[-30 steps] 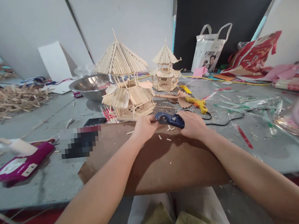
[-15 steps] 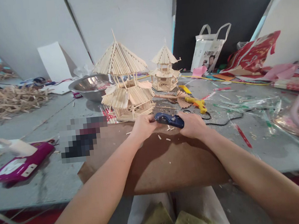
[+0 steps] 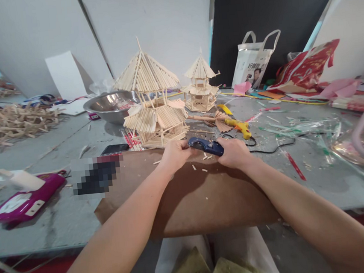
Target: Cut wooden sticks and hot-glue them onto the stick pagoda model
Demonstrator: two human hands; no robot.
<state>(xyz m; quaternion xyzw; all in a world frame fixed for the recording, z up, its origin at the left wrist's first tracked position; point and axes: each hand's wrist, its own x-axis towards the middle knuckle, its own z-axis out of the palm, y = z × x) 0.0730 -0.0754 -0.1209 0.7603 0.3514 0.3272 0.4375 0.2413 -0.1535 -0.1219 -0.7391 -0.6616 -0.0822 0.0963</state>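
On the brown sheet's bare front, hands have open room.

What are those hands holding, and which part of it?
The right hand grips one end of a dark blue handheld tool; the left hand is at its other end, its exact hold unclear.

White tote bag — steel bowl

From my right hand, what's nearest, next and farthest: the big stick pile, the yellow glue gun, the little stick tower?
1. Yellow glue gun, just beyond the right hand.
2. Little stick tower, farther back.
3. Big stick pile, far over on the left.
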